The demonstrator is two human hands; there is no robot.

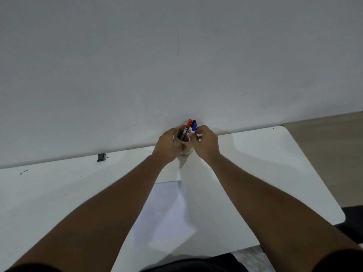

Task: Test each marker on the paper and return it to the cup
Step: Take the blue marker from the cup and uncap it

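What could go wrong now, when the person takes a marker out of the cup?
The cup already leans toward the person in the left hand, so pulling with the right hand on the blue marker might tip it and spill the red marker. Both forearms cross the paper and could shift it.

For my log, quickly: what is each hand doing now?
Left hand: closed around the cup.
Right hand: fingers closed on the blue marker in the cup.
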